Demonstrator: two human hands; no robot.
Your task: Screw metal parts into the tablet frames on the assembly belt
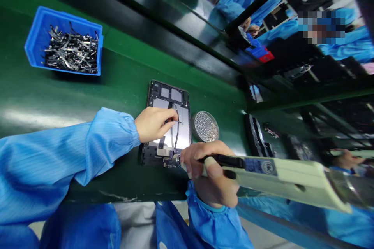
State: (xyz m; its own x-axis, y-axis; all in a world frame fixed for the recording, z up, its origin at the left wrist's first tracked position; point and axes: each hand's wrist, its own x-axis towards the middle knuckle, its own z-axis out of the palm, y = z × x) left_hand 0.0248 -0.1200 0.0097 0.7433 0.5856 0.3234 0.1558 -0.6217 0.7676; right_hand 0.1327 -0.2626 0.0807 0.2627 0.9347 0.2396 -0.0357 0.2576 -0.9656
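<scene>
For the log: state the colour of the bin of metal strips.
The bin is blue, best seen in the head view.

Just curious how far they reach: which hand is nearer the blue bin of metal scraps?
The left hand, on the tablet frame, is nearer the blue bin. The right hand, gripping a pale handheld tool, is farther, at the frame's opposite corner.

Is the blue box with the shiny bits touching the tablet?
Apart. The head view shows the blue box well away from the tablet, with bare green table between them.
</scene>
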